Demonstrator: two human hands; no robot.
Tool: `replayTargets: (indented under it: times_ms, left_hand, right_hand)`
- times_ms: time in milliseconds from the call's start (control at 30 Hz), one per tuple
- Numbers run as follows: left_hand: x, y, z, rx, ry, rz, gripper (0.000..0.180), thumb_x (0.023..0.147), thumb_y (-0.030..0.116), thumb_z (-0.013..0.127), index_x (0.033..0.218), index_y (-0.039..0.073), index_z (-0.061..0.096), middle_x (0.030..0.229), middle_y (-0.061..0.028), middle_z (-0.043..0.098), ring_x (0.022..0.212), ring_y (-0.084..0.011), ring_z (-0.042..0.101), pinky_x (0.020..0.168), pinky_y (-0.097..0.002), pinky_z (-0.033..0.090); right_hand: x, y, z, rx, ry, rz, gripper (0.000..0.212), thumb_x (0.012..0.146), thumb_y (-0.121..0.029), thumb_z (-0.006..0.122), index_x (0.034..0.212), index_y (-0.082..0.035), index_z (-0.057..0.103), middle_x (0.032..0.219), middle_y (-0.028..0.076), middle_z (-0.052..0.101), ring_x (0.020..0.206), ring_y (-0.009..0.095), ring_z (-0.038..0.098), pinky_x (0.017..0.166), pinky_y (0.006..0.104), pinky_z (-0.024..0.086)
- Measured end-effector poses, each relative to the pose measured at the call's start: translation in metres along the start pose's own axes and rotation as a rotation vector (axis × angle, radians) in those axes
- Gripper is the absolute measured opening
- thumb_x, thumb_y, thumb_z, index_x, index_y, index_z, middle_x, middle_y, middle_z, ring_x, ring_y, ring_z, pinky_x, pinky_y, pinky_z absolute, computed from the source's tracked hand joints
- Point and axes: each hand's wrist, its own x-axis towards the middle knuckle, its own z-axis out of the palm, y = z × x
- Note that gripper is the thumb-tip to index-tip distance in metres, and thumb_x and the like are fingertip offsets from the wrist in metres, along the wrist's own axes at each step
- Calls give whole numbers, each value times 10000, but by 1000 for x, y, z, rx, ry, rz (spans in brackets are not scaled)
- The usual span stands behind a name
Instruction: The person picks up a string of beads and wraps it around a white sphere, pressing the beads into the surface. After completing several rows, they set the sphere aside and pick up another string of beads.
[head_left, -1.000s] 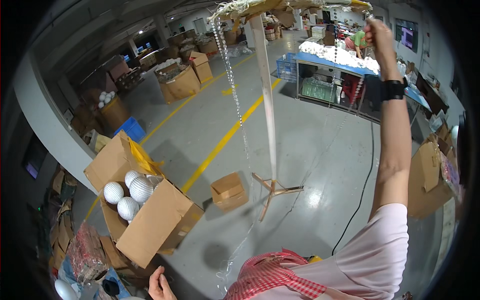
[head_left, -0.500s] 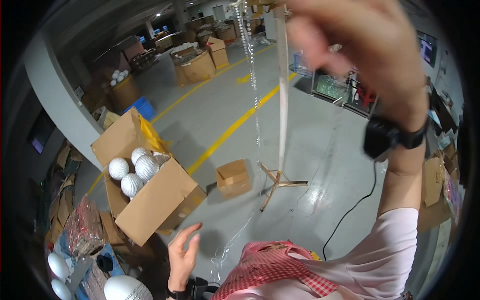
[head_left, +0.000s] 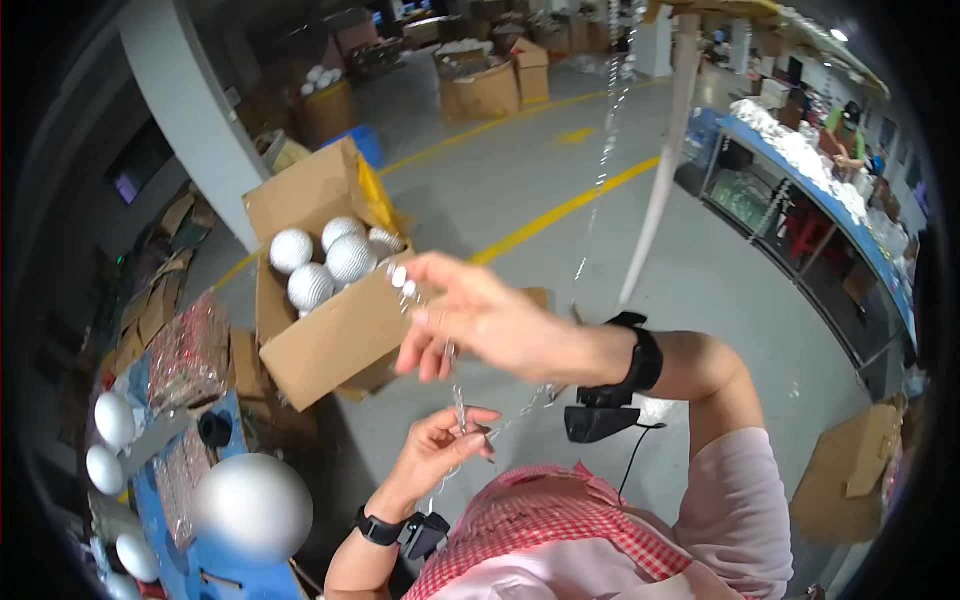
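Note:
A clear, shiny bead strand (head_left: 459, 395) runs between my two hands in front of my body. My right hand (head_left: 485, 320) is reached across to the left, its fingers closed on the upper part of the strand; a few pale beads show at its index fingertip. Below it, my left hand (head_left: 440, 447) pinches the lower part. A small dark, thin piece sticks out beside the left fingers; I cannot make out what it is. More of the clear line trails off beneath the left hand. Other bead strands (head_left: 608, 130) hang beside a white pole (head_left: 660, 190).
An open carton (head_left: 340, 345) of silvery textured balls (head_left: 350, 260) stands at the left. Nearer lies a blue surface (head_left: 170, 500) with white balls (head_left: 253, 507) and wrapped bead packs (head_left: 188, 350). At right is a long table (head_left: 800, 200) heaped with white pieces, a person (head_left: 845, 140) beyond it.
My right hand has come down from high at the right to the strand at centre left. My left hand has moved right and closed on the strand. The view has turned right.

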Motion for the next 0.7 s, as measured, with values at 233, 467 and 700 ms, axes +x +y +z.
replayTargets:
  times_ms: [233, 467, 700]
  left_hand:
    - [-52, -147, -98, 263, 267, -309, 126, 894, 106, 663, 986, 27, 697, 883, 18, 660, 817, -82, 577, 793, -266, 477]
    - [-118, -192, -124, 632, 236, -587, 233, 904, 216, 638, 988, 5, 690, 904, -115, 699, 883, -189, 652, 820, -319, 480]
    - [-94, -65, -89, -143, 362, -140, 209, 968, 179, 570, 975, -5, 667, 956, -108, 691, 914, -194, 664, 831, -335, 535]
  right_hand:
    - [74, -15, -9, -147, 149, -383, 377, 989, -179, 484, 1286, 41, 410, 1074, 206, 666, 934, 213, 661, 816, 301, 525]
    - [123, 17, -11, -12, 95, -308, 247, 934, -62, 506, 1132, 85, 508, 944, 191, 679, 779, 197, 672, 681, 275, 527]
    - [111, 149, 0, -1167, -3, -170, 382, 954, -349, 537, 962, 20, 636, 897, 169, 680, 766, 194, 655, 713, 369, 511]
